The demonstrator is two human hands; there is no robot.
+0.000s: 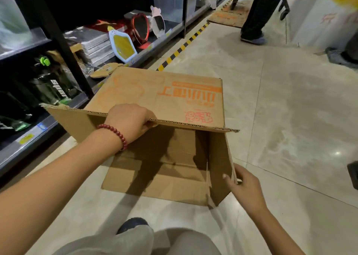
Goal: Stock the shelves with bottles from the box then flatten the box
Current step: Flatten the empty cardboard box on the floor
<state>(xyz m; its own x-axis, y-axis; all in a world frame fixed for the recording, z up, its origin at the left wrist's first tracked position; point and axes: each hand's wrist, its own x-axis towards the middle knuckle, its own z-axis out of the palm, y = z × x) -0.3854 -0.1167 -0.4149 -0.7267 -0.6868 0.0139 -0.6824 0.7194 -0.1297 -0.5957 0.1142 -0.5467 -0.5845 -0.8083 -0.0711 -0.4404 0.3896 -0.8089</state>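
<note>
1. Lying on its side on the tiled floor (271,103), the cardboard box (166,99) sits beside the shelves (48,122), open end toward the person.
2. Left hand (129,122): fingers curled over the upper panel's edge, gripping it.
3. Right hand (244,188): thumb and fingers pinch the right flap's edge.
</note>
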